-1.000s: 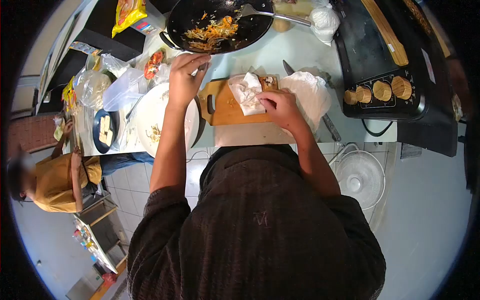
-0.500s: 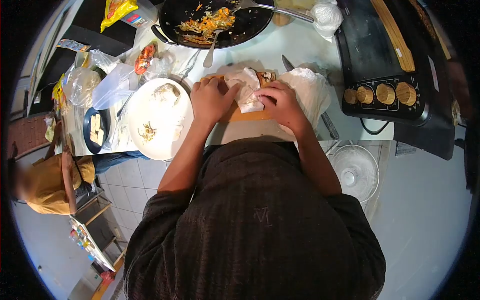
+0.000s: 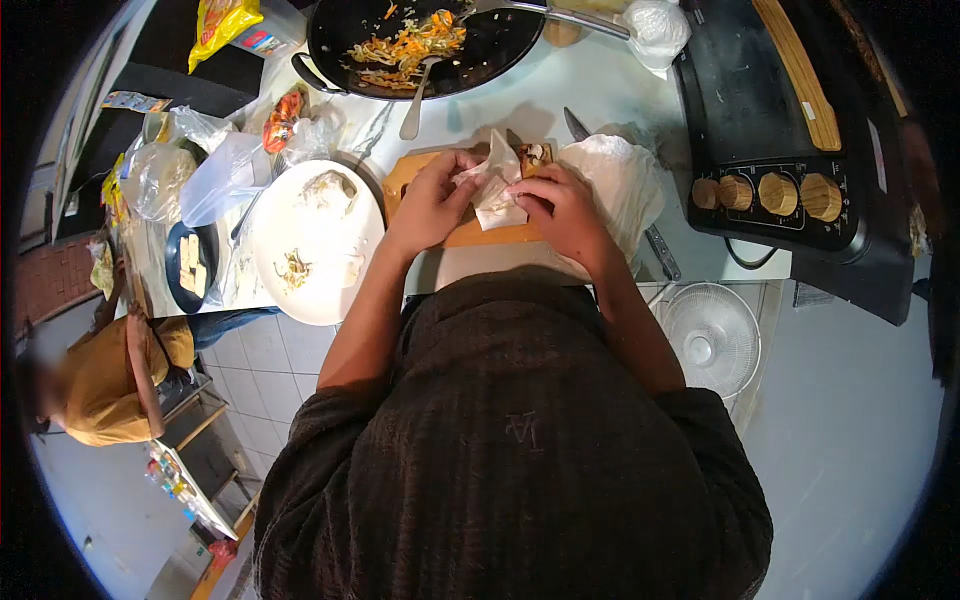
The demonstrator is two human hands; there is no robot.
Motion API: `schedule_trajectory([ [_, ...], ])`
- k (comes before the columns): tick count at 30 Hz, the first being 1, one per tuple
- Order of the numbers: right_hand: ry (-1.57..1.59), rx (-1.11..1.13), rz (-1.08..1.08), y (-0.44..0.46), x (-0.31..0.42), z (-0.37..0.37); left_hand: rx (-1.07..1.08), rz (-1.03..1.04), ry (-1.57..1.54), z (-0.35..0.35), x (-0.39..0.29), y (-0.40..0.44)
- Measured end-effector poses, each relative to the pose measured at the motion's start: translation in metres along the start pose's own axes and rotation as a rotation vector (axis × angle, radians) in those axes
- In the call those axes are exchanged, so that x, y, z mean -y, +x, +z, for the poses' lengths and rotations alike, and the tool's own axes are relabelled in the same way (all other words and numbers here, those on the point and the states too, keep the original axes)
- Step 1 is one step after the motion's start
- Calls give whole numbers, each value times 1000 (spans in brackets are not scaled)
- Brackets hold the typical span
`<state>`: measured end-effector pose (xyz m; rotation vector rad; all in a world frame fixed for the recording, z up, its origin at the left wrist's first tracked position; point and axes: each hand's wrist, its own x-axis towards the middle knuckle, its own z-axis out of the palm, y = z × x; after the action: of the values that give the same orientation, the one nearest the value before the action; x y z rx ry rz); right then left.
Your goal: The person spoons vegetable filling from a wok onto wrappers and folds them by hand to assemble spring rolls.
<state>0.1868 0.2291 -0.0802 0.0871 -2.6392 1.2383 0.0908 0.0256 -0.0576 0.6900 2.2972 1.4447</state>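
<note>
A thin white spring roll wrapper (image 3: pixel 495 205) lies partly folded on the wooden cutting board (image 3: pixel 490 236). My left hand (image 3: pixel 437 200) pinches its left side, and a flap stands raised between my hands. On the wrapper's right side, my right hand (image 3: pixel 560 208) is closed with thumb and fingertips on the edge. Whatever filling it may have is hidden. A small dark-and-pale item (image 3: pixel 535 157) sits at the board's back edge. Right of my right hand is a stack of white wrappers (image 3: pixel 612 180) in clear plastic.
A black wok (image 3: pixel 340 55) with shredded vegetable filling and a spoon stands behind. At left are a white plate (image 3: pixel 320 240), a dark dish (image 3: pixel 177 270) and plastic bags (image 3: pixel 160 180). A knife (image 3: pixel 660 250) and a black griddle (image 3: pixel 740 100) are at right. Another person (image 3: pixel 115 380) is far left.
My left hand has closed on the wrapper's left side and lifted a flap upward. My right hand stays at the right edge. The view has shifted slightly.
</note>
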Motion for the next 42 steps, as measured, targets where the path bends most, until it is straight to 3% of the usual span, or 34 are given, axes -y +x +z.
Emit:
schedule_trajectory([
  [2,-17,2,11,-1,-1,1,55,79,-259,-1,-6,-7],
  [6,-27,20,35,-4,-3,0,183,59,-367,-4,-4,-14],
  [8,-34,6,20,-7,-8,4,241,260,-188,-7,-10,-15],
  [12,23,20,66,-7,-2,2,338,99,-60,-9,-6,-24],
  [14,16,32,93,-9,-4,2,216,319,249,-10,-12,-29],
  [19,-2,71,157,-6,3,-6,260,296,316,-7,-9,-35],
  [22,95,-111,165,-6,12,-6,275,324,382,-9,-18,-35],
  [24,90,-28,49,-7,12,-5,277,359,409,-8,-21,-36],
  [30,60,-15,53,-10,4,3,129,390,251,4,11,-34],
  [33,-56,27,-36,-6,8,-2,-8,130,-158,12,9,-31],
  [35,-25,130,84,-1,16,-9,-85,190,376,10,-8,-34],
  [37,5,229,202,2,18,-12,-49,216,444,10,-6,-37],
  [42,-76,231,42,8,7,-5,24,188,515,11,0,-39],
])
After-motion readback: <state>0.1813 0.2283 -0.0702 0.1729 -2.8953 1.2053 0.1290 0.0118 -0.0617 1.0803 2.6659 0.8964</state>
